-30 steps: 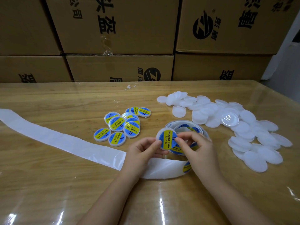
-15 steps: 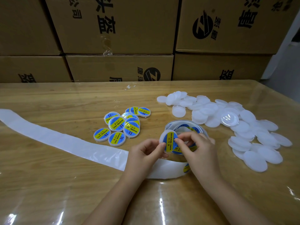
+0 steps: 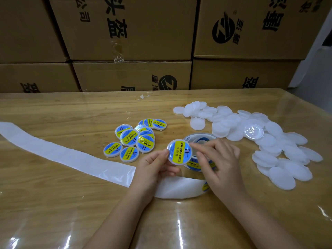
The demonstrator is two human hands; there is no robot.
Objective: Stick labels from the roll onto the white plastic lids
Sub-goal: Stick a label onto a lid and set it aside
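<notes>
Tabletop [image 3: 71,203]: left hand [image 3: 152,168] pinches labelled lid [image 3: 179,152]; right hand [image 3: 221,164], fingers straight, half-hides roll [image 3: 199,138].

On the table [image 3: 53,203], labelled lids [image 3: 133,139] lie left of the label roll [image 3: 199,141], bare lids [image 3: 269,141] to its right, the backing strip [image 3: 62,157] trailing leftward, and cartons [image 3: 125,33] stacked behind.

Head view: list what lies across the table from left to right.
Empty backing strip → cluster of labelled lids → left hand → the lid it pinches → right hand → heap of plain white lids. The label roll overlaps the right hand, so it is left out.
</notes>
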